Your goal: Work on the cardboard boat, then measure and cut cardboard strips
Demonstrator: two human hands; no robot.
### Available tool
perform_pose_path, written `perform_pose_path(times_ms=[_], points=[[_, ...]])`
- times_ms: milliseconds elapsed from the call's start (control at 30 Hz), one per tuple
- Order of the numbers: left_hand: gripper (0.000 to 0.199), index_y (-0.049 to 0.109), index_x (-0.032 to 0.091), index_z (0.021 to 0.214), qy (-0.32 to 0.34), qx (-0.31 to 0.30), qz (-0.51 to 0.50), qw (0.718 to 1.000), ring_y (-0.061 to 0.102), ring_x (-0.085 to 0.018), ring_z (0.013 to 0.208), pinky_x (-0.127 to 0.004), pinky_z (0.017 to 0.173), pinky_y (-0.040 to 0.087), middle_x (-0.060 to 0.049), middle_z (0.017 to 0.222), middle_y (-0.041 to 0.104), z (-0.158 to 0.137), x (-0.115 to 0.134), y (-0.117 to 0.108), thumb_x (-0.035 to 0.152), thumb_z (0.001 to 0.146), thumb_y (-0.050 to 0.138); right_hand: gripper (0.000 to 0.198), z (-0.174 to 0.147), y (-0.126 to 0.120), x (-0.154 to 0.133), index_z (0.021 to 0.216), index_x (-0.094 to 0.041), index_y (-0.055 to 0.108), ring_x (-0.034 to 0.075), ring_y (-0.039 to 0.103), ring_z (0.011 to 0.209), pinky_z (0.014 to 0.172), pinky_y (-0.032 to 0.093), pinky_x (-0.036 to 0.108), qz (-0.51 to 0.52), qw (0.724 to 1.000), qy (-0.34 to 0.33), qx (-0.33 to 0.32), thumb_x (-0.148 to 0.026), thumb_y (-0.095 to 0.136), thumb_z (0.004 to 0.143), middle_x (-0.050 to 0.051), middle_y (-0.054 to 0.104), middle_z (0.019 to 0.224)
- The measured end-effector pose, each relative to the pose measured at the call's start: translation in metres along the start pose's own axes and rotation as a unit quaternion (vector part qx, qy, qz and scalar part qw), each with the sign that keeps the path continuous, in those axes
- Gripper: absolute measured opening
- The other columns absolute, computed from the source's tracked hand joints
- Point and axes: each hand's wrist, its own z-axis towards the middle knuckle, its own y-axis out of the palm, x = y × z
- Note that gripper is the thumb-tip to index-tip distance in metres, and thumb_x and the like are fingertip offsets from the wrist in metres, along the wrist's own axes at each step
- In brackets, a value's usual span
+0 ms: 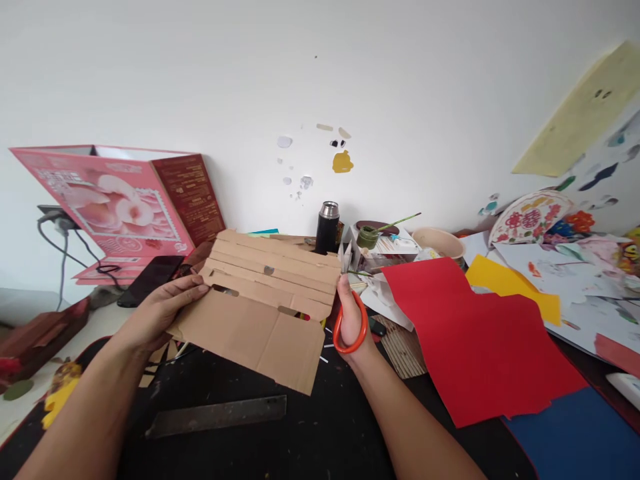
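A creased piece of brown cardboard (250, 307), with slots cut through it, is held up tilted above the black mat. My left hand (163, 307) grips its left edge, thumb on top and the other fingers beneath. At the cardboard's right edge is my right hand (351, 320), closed around scissors (364, 333) with orange handles. The scissor blades point up and away, beside the cardboard's far right corner. Whether the right fingers also pinch the cardboard is hidden. Below the cardboard, a clear ruler (217, 417) lies on the mat.
Red paper (480, 340) lies on the right, over blue paper (580, 433). Behind stand a black thermos (327, 230) and a green paint jar (367, 237) with a brush. A pink box (125, 207) and a dark phone (150, 280) sit at left. The white wall closes off the back.
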Motion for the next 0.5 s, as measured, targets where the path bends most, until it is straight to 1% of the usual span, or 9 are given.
perform_pose_path(times_ms=[67,133,233,300,367,400,433,467,500], points=[[0.051,0.078,0.018,0.083,-0.008,-0.009,0.014,1.0,0.07,-0.016,0.053,-0.021,0.046,0.057,-0.001,0.073,0.079,0.0,0.0,-0.001,0.033,0.044,0.107,0.057,-0.003,0.001,-0.001,0.122,-0.023,0.078,0.035,0.076,0.115,0.096,0.061,0.047,-0.002,1.0,-0.013,-0.009,-0.072,0.068,0.094,0.01,0.083,0.115],[0.054,0.079,0.018,0.086,-0.013,0.0,0.004,1.0,0.071,-0.016,0.056,-0.021,0.048,0.058,-0.002,0.075,0.081,0.002,0.001,-0.002,0.031,0.042,0.107,0.047,-0.004,0.001,0.0,0.123,-0.023,0.079,0.035,0.073,0.123,0.105,0.057,0.048,-0.01,1.0,-0.025,-0.013,-0.06,0.076,0.094,0.009,0.082,0.122],[0.062,0.081,0.019,0.096,-0.011,0.006,-0.035,0.999,0.073,-0.017,0.061,-0.022,0.053,0.061,-0.002,0.083,0.083,0.004,0.003,-0.006,0.037,0.042,0.108,0.042,-0.004,0.002,0.003,0.119,-0.021,0.08,0.035,0.072,0.126,0.111,0.054,0.05,0.003,1.0,-0.018,0.025,-0.052,0.08,0.091,0.009,0.083,0.119],[0.071,0.082,0.019,0.105,0.001,-0.051,-0.061,0.997,0.074,-0.019,0.063,-0.024,0.052,0.062,-0.006,0.092,0.085,0.004,0.003,-0.008,0.056,0.048,0.104,0.044,-0.002,0.002,0.003,0.117,-0.02,0.079,0.035,0.075,0.121,0.107,0.057,0.051,0.04,0.997,0.003,0.067,-0.052,0.082,0.088,0.009,0.084,0.114],[0.089,0.08,0.02,0.117,0.027,-0.15,-0.081,0.985,0.078,-0.025,0.074,-0.028,0.054,0.063,-0.011,0.108,0.085,0.001,0.0,-0.007,0.078,0.051,0.094,0.049,0.002,0.002,0.002,0.118,-0.018,0.078,0.037,0.078,0.112,0.1,0.061,0.052,0.084,0.99,0.022,0.111,-0.051,0.084,0.084,0.01,0.085,0.109],[0.097,0.079,0.021,0.124,0.038,-0.204,-0.085,0.974,0.08,-0.03,0.085,-0.03,0.058,0.065,-0.014,0.117,0.083,-0.001,-0.003,-0.004,0.085,0.051,0.089,0.051,0.003,0.001,0.001,0.12,-0.017,0.077,0.037,0.08,0.108,0.097,0.063,0.052,0.101,0.986,0.026,0.13,-0.051,0.085,0.083,0.011,0.085,0.109],[0.101,0.077,0.022,0.128,0.047,-0.248,-0.085,0.964,0.08,-0.035,0.096,-0.035,0.066,0.068,-0.016,0.122,0.082,-0.003,-0.007,0.0,0.086,0.052,0.087,0.052,0.004,0.001,0.001,0.122,-0.017,0.076,0.037,0.08,0.106,0.096,0.063,0.053,0.112,0.983,0.025,0.143,-0.05,0.085,0.083,0.011,0.085,0.11],[0.096,0.076,0.022,0.129,0.044,-0.281,-0.079,0.955,0.079,-0.037,0.102,-0.04,0.073,0.069,-0.017,0.123,0.081,-0.006,-0.012,0.005,0.082,0.056,0.09,0.053,0.005,0.001,0.0,0.124,-0.017,0.075,0.037,0.08,0.107,0.096,0.064,0.052,0.116,0.982,0.02,0.149,-0.05,0.084,0.084,0.011,0.085,0.112],[0.084,0.076,0.021,0.127,0.036,-0.298,-0.073,0.951,0.079,-0.037,0.104,-0.043,0.078,0.069,-0.017,0.122,0.081,-0.008,-0.017,0.011,0.07,0.061,0.095,0.053,0.006,0.001,0.001,0.125,-0.017,0.074,0.036,0.08,0.109,0.097,0.063,0.052,0.113,0.983,0.01,0.148,-0.049,0.084,0.084,0.011,0.084,0.114]])
